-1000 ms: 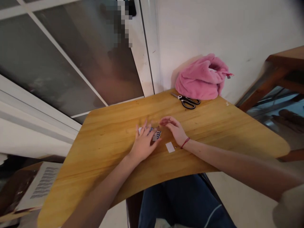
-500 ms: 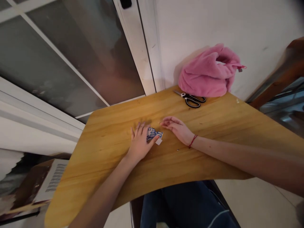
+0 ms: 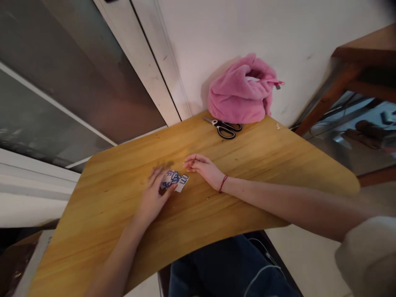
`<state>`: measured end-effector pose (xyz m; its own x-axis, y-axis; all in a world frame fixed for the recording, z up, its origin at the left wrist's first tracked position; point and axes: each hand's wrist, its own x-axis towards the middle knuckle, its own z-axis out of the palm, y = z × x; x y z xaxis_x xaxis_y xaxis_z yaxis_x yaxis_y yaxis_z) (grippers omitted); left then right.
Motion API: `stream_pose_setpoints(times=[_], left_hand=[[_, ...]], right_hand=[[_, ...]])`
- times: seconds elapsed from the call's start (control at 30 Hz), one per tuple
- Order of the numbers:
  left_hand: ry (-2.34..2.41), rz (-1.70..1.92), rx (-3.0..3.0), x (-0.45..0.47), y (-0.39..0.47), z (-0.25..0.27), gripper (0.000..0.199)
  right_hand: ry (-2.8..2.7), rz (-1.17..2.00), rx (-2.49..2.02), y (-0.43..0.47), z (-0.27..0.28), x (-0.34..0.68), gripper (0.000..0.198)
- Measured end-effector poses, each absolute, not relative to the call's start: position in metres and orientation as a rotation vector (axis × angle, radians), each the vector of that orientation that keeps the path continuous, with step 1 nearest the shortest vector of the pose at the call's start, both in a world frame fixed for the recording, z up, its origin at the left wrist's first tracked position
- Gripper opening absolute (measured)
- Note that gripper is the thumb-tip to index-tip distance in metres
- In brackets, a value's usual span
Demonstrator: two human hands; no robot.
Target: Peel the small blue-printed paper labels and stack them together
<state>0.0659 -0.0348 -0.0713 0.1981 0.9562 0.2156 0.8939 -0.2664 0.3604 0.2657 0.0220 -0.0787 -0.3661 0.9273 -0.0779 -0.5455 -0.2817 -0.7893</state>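
Observation:
Fingers spread, my left hand (image 3: 153, 196) arches over a small paper cutout (image 3: 177, 181) with a blue-and-white printed figure. Its thumb touches the cutout's lower edge. The fingertips beyond the far edge are blurred, and part of the cutout is hidden under them. A pale paper piece (image 3: 180, 188) shows beneath the printed part; whether it is a separate sheet I cannot tell. My right hand (image 3: 204, 169), with a red string at the wrist, rests on its side just right of the cutout. Its fingers are loosely bent, and nothing shows in them.
Black-handled scissors (image 3: 224, 127) lie at the back of the wooden table (image 3: 247, 165), against a pink plush bag (image 3: 241, 93) by the wall. A tiny object (image 3: 208, 198) lies near my right wrist. A glass-paned door (image 3: 123, 74) borders the table's far left.
The view has swung right, so everything sits further left in it. More of the printed cutout and the pale paper shows beside my left hand, whose fingers moved. My right hand keeps its place.

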Motion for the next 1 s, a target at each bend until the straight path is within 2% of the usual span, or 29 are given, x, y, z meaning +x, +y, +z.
stream_pose_setpoints(times=[0.07, 0.13, 0.3, 0.4, 0.6, 0.67, 0.8, 0.87, 1.0], left_hand=[[1.854, 0.552, 2.332, 0.064, -0.035, -0.071, 0.057], [1.887, 0.519, 2.351, 0.063, -0.035, -0.071, 0.057], [1.869, 0.475, 2.293, 0.066, -0.030, -0.063, 0.035], [1.782, 0.481, 2.251, 0.068, -0.027, -0.057, 0.030], [1.724, 0.525, 2.213, 0.069, -0.027, -0.059, 0.050], [1.770, 0.477, 2.278, 0.070, -0.024, -0.061, 0.051], [1.689, 0.410, 2.225, 0.071, -0.017, -0.059, 0.036], [1.613, 0.432, 2.160, 0.071, -0.015, -0.058, 0.035], [1.454, 0.572, 1.864, 0.069, -0.021, -0.060, 0.037]], right_hand=[[-0.821, 1.830, -0.665, 0.023, -0.079, 0.265, 0.009], [-0.806, 1.839, -0.654, 0.023, -0.079, 0.265, 0.009], [-0.802, 1.839, -0.657, 0.023, -0.079, 0.268, 0.010], [-0.822, 1.839, -0.668, 0.024, -0.078, 0.269, 0.011], [-1.001, 1.789, -0.699, 0.021, -0.078, 0.269, 0.012], [-1.138, 1.716, -0.734, 0.017, -0.078, 0.270, 0.015], [-1.472, 1.402, -0.839, 0.008, -0.080, 0.271, 0.017], [-1.583, 1.264, -0.876, 0.006, -0.081, 0.272, 0.014], [-1.668, 1.188, -0.929, 0.005, -0.083, 0.270, 0.014]])
